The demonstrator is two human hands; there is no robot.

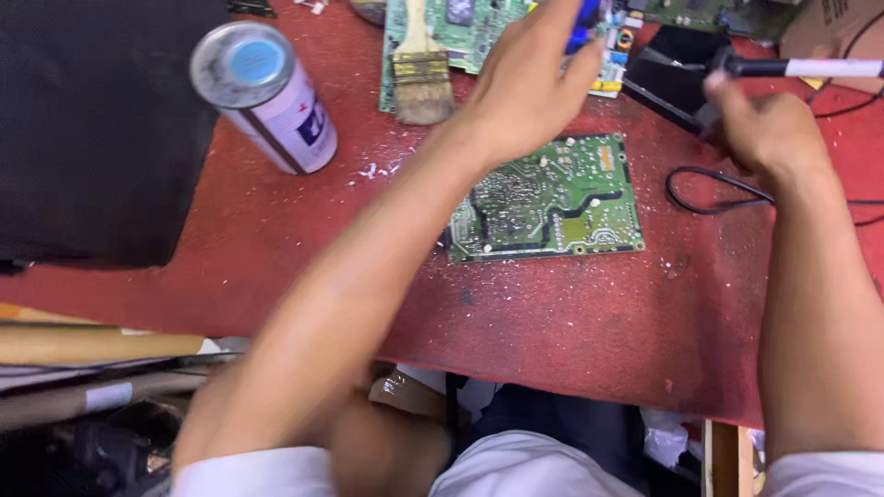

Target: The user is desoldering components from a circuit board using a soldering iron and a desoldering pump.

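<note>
Left hand (529, 83): reaches far forward over the table, fingers closed on a small blue thing (587, 20) at the top edge of the view; what that thing is cannot be told, since most of it is hidden by the fingers.
Right hand (769, 124): blurred, curled shut around the black handle of a long tool (801, 67) with a white shaft that runs off to the right.
Hands to each other: well apart, left one farther forward, right one off to the side.
Green board (548, 198): lies flat on the table between the two forearms, solder side up, nearer the person than both hands, touched by neither.
Second board (474, 28): just left of and under the left hand, at the far edge of the table.
Brush (422, 69): lies on that second board, bristles toward the person, just left of the left wrist.
Can (264, 97): tilted, pale body with a grey and blue top, well left of the left hand.
Black cable (714, 189): loops on the table just below the right hand.
Black box (672, 78): between the two hands, near the right one.
Table (571, 313): red cover, dotted with white specks.
Black panel (101, 129): far left of both hands.
</note>
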